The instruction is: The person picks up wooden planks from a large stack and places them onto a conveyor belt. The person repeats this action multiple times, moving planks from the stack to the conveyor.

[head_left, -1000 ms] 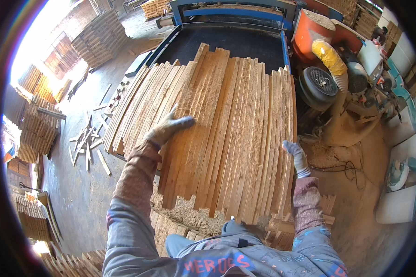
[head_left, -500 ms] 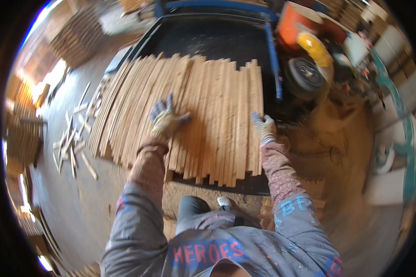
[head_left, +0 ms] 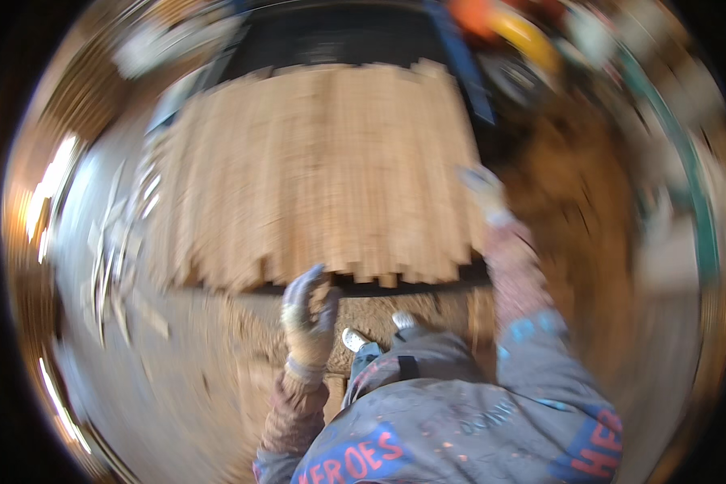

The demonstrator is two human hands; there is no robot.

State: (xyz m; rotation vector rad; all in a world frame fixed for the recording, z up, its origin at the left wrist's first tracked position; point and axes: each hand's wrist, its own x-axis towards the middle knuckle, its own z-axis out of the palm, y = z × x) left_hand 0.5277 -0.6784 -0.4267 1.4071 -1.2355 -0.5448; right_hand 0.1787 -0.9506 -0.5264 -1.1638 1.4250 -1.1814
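Observation:
A broad layer of narrow wooden strips (head_left: 315, 161) lies side by side on a dark, blue-framed platform (head_left: 331, 36), the near ends uneven. My left hand (head_left: 308, 323), in a light work glove with greyish fingertips, is at the near edge of the strips. Its fingers point up toward their ends, thumb apart, and nothing shows in it; whether the fingertips touch the wood is unclear. Against the right side of the layer rests my gloved right hand (head_left: 486, 194), fingers stretched out and smeared by motion. No strip shows in its grasp.
Loose wood offcuts (head_left: 109, 266) lie scattered on the floor at left. Beyond the platform's right side are a wheel (head_left: 512, 77), a yellow part (head_left: 528, 39) and an orange object (head_left: 472, 18), all blurred. Brown sawdust-like material (head_left: 573, 226) covers the floor at right.
My left hand has come off the top of the strips and back to their near edge. My right hand stays by the right side. The view has shifted, and the strip ends look more even.

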